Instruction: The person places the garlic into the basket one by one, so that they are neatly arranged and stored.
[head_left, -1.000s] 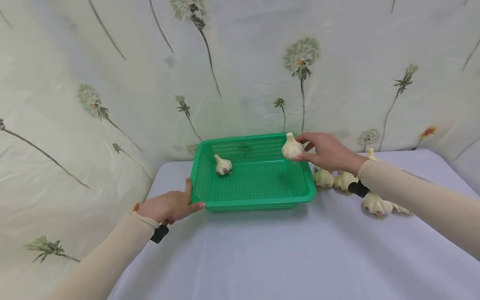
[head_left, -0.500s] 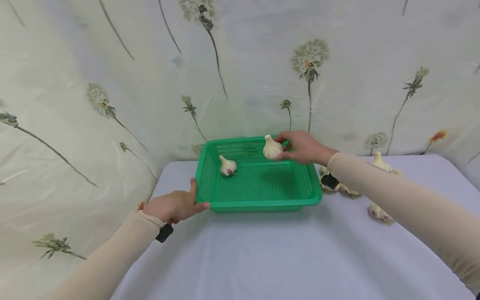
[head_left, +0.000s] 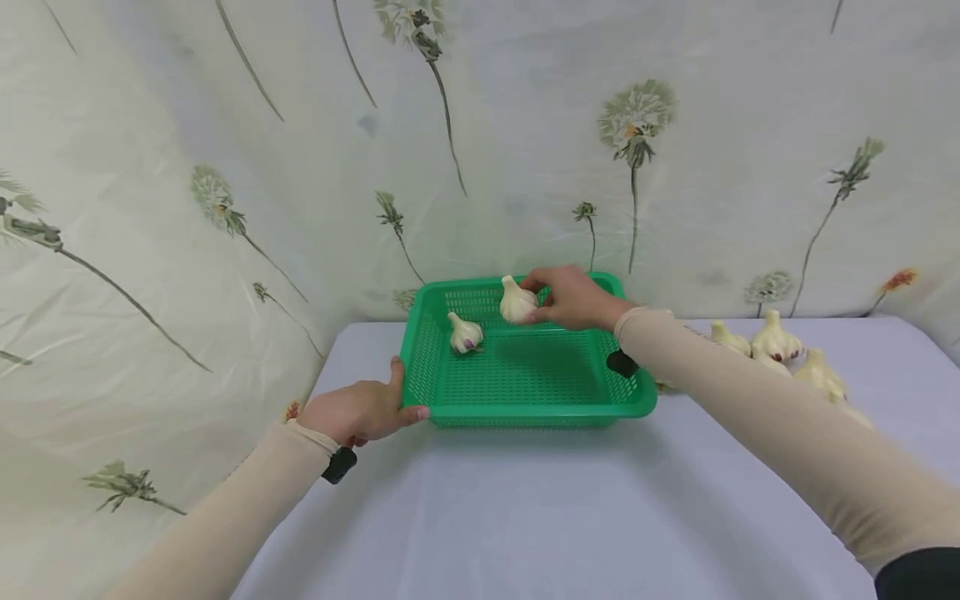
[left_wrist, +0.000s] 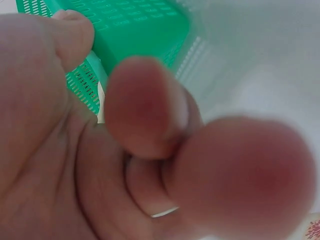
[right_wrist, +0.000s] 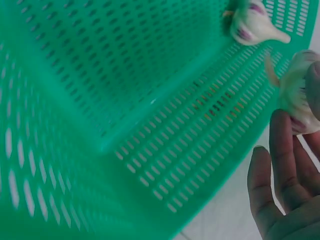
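Garlic (head_left: 517, 304) pinched by right hand (head_left: 572, 298) hangs near roomy basket's (head_left: 543, 412) far edge (head_left: 465, 282), left hand (head_left: 362, 410) spread against left edge (head_left: 411, 343).

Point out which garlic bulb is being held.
The raised bulb, pinched in the right grip; a second bulb lies untouched in the green basket, and the other visible bulbs sit on the table beside it.
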